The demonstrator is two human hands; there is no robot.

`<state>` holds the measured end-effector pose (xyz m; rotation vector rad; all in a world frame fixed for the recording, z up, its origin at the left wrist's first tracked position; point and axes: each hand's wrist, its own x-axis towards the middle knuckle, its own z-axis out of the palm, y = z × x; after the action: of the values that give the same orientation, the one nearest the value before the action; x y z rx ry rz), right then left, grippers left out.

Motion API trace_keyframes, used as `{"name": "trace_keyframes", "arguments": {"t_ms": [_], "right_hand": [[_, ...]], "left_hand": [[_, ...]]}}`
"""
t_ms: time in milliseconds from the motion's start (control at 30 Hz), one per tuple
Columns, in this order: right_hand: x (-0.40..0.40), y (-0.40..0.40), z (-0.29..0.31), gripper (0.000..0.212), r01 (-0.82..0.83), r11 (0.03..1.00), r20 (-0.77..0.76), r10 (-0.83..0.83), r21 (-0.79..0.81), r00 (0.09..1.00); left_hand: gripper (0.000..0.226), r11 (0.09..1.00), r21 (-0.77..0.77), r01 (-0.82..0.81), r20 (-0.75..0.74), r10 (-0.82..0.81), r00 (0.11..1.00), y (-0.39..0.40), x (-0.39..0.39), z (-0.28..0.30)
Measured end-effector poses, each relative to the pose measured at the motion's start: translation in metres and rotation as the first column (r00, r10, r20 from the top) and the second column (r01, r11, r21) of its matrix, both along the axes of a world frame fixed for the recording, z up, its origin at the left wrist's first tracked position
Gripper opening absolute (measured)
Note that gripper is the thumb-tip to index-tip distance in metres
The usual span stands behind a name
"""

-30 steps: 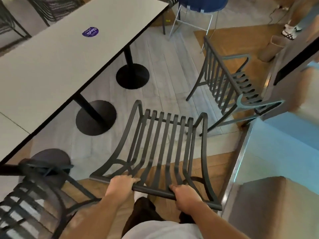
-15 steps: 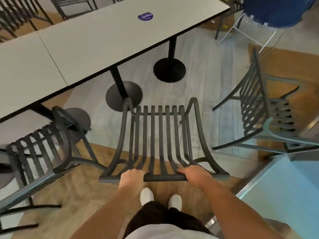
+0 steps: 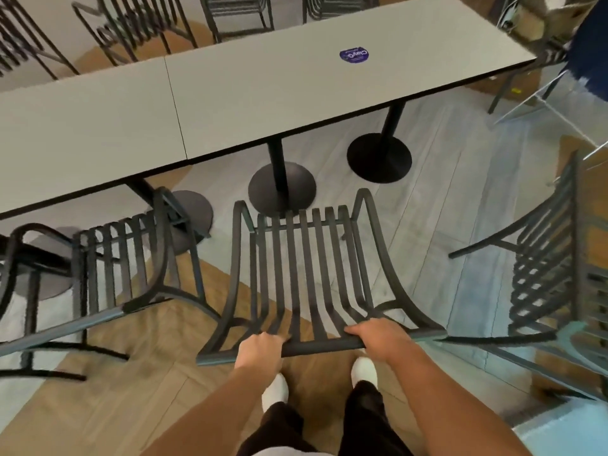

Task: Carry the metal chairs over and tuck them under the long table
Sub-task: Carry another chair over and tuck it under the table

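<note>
Nearer table [image 3: 296, 103] now: slatted metal chair [image 3: 306, 268].

Both bare forearms stretched forward and down from the bottom edge, converging slightly. Left hand [image 3: 261, 348] knuckles-up, fingers curled over the chair [image 3: 306, 274] top rail, wrist straight. Right hand [image 3: 378, 337] likewise wrapped over the same rail (thumb side turned inward), set apart from the left. Grip closed on both sides. Dark trouser legs and white shoes below, between the arms.
</note>
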<state>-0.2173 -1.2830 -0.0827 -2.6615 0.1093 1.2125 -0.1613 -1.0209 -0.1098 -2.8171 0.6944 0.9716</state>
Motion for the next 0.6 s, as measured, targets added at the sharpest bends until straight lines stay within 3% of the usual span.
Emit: {"name": "trace_keyframes", "arguments": {"t_ms": [367,600], "right_hand": [[0.085,-0.049,-0.008,0.068,-0.222,0.975,0.062,0.22,0.027,0.973],[0.13,-0.06,-0.018,0.069,-0.268,0.963,0.083,0.265,0.031,0.961]], "left_hand": [[0.057,0.968,0.056,-0.245,0.058,0.242,0.969,-0.043,0.034,0.005],[0.058,0.963,0.036,-0.268,0.044,0.267,0.963,-0.045,0.073,-0.003]]}}
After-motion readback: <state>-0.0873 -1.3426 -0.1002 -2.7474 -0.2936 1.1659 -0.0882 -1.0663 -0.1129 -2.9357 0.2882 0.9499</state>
